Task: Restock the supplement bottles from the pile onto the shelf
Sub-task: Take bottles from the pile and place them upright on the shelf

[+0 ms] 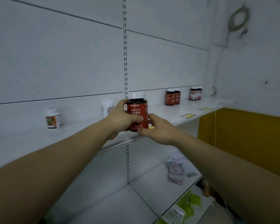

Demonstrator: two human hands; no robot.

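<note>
Far-left bottle: a white plastic bottle with a green and orange label [52,118] stands upright on the white metal shelf [168,113], well apart from the hands.
Blurred bottle: a pale white bottle [106,107] stands just behind the left hand; its label is too smeared to read.
Left hand: the left hand [120,118] wraps the dark red supplement bottle with the white cap [137,113] from the left, thumb across the front of the label, fingers curled round the side.
Held bottle: it is upright, long axis vertical, label toward the camera, at the shelf's near edge in line with the slotted upright; whether its base touches the shelf I cannot tell.
Right hand: the right hand [155,127] pinches the bottle low on its right side, fingertips at the base.
Nearer hand: both touch it; the left carries more of the grip.
Key relation: bare shelf lies straight beyond the bottle and to its right, so the likely move is a short push away and a set-down.
Right-side stock: two dark red bottles with white caps [172,97] and another pair of red bottles [195,94] stand farther right, near the back panel.
Risk: this close to the edge, letting go early could tip it off.
</note>
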